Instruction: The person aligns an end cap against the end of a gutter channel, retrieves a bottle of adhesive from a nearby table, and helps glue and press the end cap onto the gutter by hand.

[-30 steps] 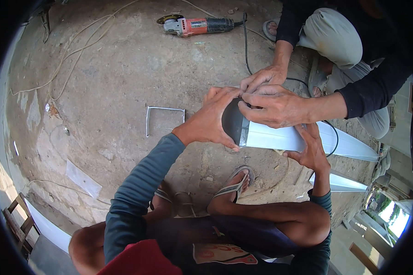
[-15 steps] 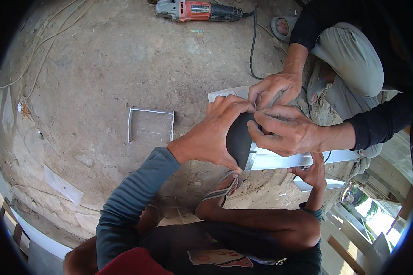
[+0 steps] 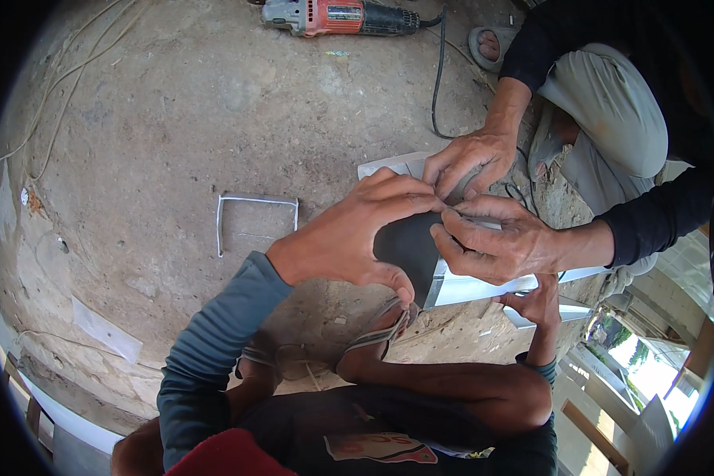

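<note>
- A dark grey piece (image 3: 408,244) sits above a bare, dusty floor (image 3: 174,143), between two people working at close quarters, its straight edge meeting the end of a long white length (image 3: 472,289); whether the two are fastened cannot be told.
- The wearer's left hand (image 3: 353,232) spans the dark grey piece, its grip clamped on it, thumb at the near edge and fingers along the far edge.
- The wearer's right hand (image 3: 535,301) is at the near side of the white length, thumb toward its edge; the other fingers are hidden, so how firmly that grip closes cannot be told.
- A co-worker's two hands, one reaching from above (image 3: 472,159) and one from the side (image 3: 504,238), bring their fingertips together at the far edge, beside the wearer's fingers.
- The pieces are already end to end, but work at the far edge looks to be in hand rather than finished: three hands crowd the spot, and what lies pinched there is too covered to judge.
- A pale flat piece (image 3: 401,164) shows just beyond the wearer's knuckles.
- A three-sided white outline (image 3: 258,199) marks the floor to the left, with a pale sheet (image 3: 107,329) farther out.
- A red-and-black angle grinder (image 3: 341,18) lies well apart at the top, a dark cord (image 3: 439,87) trailing from it.
</note>
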